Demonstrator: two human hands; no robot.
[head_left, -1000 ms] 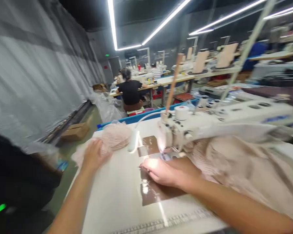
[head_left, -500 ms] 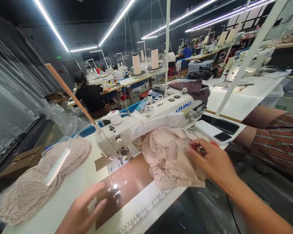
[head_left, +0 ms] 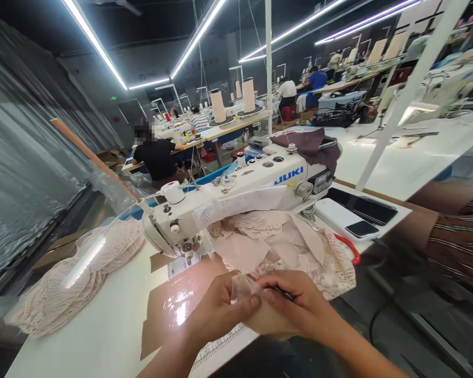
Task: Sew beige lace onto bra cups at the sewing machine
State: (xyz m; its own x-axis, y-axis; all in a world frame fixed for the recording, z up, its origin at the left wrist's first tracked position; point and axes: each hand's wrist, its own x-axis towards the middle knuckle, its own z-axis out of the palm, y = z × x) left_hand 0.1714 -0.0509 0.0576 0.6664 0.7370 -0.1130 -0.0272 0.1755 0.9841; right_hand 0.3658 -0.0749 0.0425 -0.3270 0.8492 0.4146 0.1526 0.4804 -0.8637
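My left hand [head_left: 215, 310] and my right hand [head_left: 305, 304] are close together in front of the sewing machine [head_left: 236, 194]. Both pinch a piece of thin beige fabric [head_left: 274, 317] between thumbs and fingers. A small dark metal tool [head_left: 281, 291] also lies in my right hand; its kind is mostly hidden by the fingers. Just behind my hands, a heap of beige lace fabric [head_left: 299, 241] spreads over the table beneath the machine's arm. The needle area [head_left: 188, 254] stands to the left of my hands, above a shiny brown sheet [head_left: 161, 315].
A bundle of beige lace pieces [head_left: 82, 278] rests on the left of the table. Right of the machine lie a red curved handle [head_left: 349, 248], a white box-shaped object [head_left: 341, 215] and a dark phone [head_left: 362, 228]. A person in black [head_left: 157, 157] sits farther back.
My left hand has come right to meet my right hand, which moved left and nearer. Both now grip beige fabric. The lace heap lies more spread out, and the view has shifted.
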